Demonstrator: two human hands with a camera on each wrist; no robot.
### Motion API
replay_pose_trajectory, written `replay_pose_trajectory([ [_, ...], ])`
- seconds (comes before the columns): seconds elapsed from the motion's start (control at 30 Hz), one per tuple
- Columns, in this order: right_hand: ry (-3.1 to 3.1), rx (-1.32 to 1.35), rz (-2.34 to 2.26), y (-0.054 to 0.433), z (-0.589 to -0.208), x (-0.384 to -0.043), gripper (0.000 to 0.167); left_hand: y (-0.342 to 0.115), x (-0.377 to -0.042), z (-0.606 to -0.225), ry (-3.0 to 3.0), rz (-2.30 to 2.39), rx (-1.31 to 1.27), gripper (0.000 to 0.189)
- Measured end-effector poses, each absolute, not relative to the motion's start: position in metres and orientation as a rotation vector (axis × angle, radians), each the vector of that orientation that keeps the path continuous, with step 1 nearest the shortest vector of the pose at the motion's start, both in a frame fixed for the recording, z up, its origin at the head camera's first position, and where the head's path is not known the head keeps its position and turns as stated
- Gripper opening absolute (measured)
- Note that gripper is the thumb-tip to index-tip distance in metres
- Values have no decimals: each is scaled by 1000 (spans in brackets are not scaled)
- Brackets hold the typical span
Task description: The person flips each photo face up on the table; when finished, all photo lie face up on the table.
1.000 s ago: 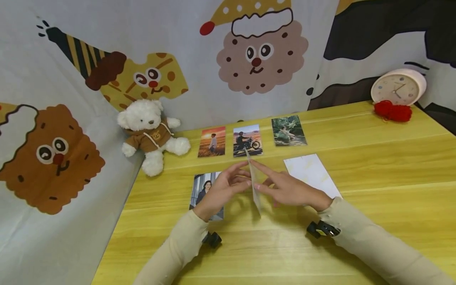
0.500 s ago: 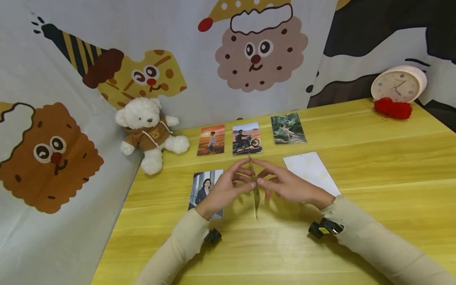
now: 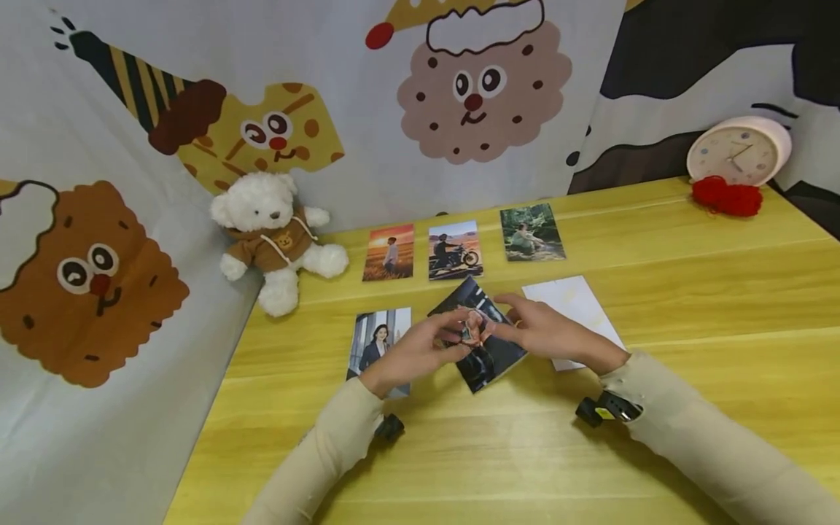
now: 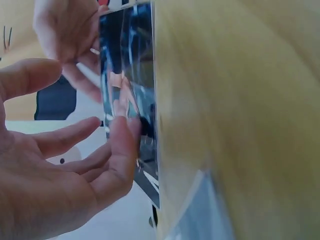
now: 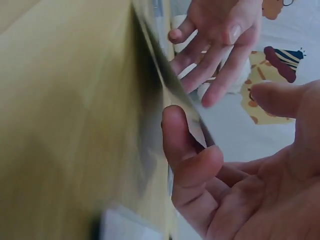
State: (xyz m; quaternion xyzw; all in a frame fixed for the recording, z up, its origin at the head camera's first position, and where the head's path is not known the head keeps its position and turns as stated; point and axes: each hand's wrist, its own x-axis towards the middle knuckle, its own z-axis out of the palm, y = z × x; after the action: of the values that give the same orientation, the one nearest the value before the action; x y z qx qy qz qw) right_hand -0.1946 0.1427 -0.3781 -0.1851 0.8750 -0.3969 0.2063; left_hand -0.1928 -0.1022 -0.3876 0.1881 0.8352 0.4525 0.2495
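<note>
A dark photo card (image 3: 482,370) with a figure in its middle is tilted just over the table, turned askew. My right hand (image 3: 554,332) holds its right edge; the right wrist view shows fingers (image 5: 176,132) curled at the edge of the card. My left hand (image 3: 416,354) is at the other side, its fingertips (image 4: 122,130) touching the picture face, thumb apart. Part of the picture is hidden behind the fingers. To the left lies a photo of a person in a suit (image 3: 375,346), partly beneath my left wrist. A pale card (image 3: 587,313) lies partly under my right hand.
Along the back lie a sunset field photo (image 3: 389,255), a motorcycle photo (image 3: 455,251) and a forest photo (image 3: 533,233). A white teddy bear (image 3: 275,244) sits at the left. Red yarn (image 3: 727,197) lies before a round clock (image 3: 740,153) on the wooden table (image 3: 499,452).
The photo card stood on edge between both hands' fingertips. Now it has tipped over and turned so its picture face shows, and the right hand has shifted slightly right.
</note>
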Motion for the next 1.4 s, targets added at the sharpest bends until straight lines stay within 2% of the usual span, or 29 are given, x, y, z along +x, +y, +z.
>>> replay_pose_trajectory([
  [0.3, 2462, -543, -1007, 147, -382, -194, 68, -108, -190, -384, 2340, 1105, 541, 55],
  [0.63, 2493, -552, -970, 163, -376, -191, 54, -108, -189, -386, 2328, 1094, 536, 52],
  [0.93, 2622, -494, -910, 193, -371, -191, 49, -105, -191, -380, 2362, 1134, 532, 44],
  [1.1, 2760, -458, -832, 216, -370, -192, 48, -87, -191, -378, 2262, 1204, 579, 41],
  [1.4, 2798, -384, -559, 278, -371, -180, 57, -30, -198, -376, 1960, 1238, 597, 51],
])
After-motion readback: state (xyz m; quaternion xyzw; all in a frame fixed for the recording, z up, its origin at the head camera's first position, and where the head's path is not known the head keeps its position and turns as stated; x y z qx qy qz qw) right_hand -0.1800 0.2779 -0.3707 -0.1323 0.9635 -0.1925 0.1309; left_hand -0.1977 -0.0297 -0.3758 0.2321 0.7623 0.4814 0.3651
